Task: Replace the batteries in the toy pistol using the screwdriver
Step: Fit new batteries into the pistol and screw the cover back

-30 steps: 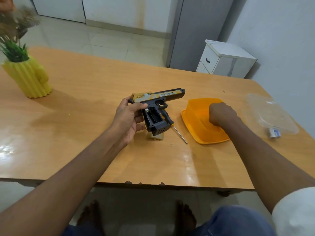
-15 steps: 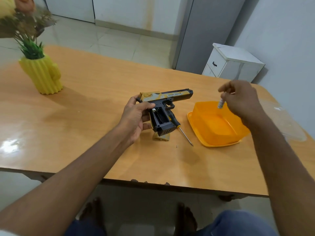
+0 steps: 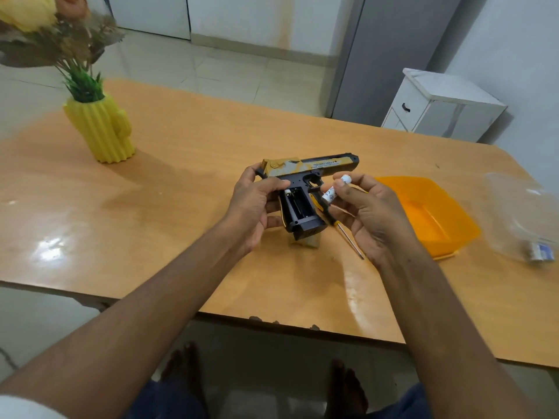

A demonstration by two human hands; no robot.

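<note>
Our left hand [image 3: 252, 204] grips the toy pistol [image 3: 305, 189] w/ its grip open, right hand [image 3: 367, 213] pinches a battery [image 3: 335, 189] beside it, so loading & closing w/ the screwdriver [image 3: 338, 223] are left.

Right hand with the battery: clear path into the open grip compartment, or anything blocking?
Probably yes. The right hand pinches the battery just beside the toy pistol, whose compartment lies open facing up, held by the left hand. Nothing sits between them.

Tiled floor [image 3: 230, 71], white cabinet [image 3: 438, 107], wooden table [image 3: 187, 164].
</note>
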